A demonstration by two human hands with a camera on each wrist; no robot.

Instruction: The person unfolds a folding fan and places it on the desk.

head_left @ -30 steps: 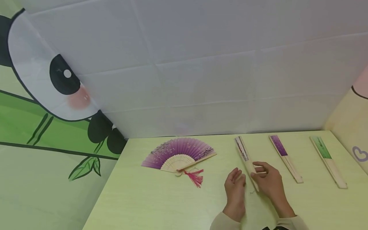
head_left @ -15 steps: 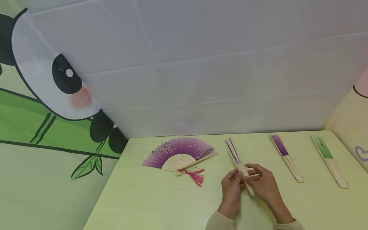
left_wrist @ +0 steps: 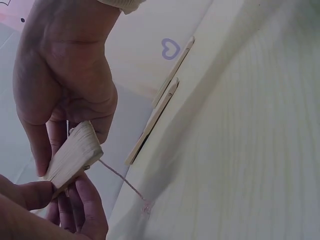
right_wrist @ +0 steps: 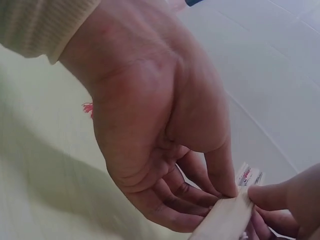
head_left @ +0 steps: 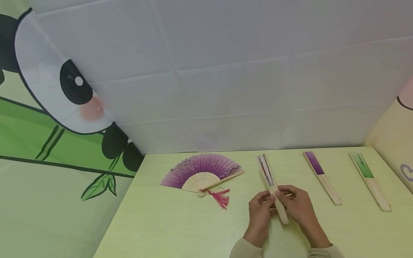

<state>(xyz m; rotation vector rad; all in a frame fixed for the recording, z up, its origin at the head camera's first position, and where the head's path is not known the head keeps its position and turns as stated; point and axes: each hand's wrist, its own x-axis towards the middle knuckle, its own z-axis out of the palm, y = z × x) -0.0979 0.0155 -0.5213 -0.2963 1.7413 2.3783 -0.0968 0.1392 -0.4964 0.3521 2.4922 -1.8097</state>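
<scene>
Showing pale wood and patterned white: a folded fan (head_left: pixel 270 182).

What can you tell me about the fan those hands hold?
The fan is folded into a slim bar: pale, apparently wooden sticks, whitish upper part with dark and reddish markings. It points away, slanting left, its near end raised off the table. The left hand and right hand pinch its middle; a cord trails from the near end.

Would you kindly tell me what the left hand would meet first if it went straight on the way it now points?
Beyond the folded fan it holds, the left hand would probably meet the white wall first, though depth is unclear.
</scene>
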